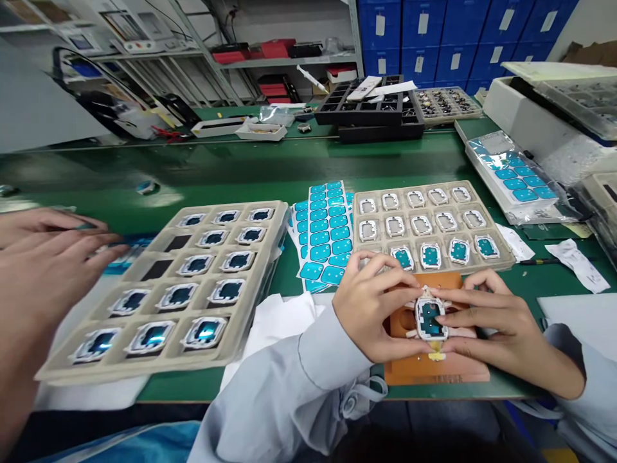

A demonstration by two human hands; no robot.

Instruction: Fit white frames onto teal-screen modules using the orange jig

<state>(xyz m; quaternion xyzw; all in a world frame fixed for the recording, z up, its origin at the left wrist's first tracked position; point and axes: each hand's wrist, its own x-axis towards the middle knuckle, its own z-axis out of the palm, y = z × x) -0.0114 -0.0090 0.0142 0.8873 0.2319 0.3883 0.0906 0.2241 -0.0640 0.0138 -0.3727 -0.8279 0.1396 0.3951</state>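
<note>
The left hand (371,308) and the right hand (501,325) both pinch a small white frame (430,318) with a blue middle, pressed on an orange block (434,366). Just behind sits a tan tray (434,222) of frames. Blue sticker sheets (325,231) lie beside it. Another person's hands (43,251) reach near a second tray (159,289) at the left.
</note>
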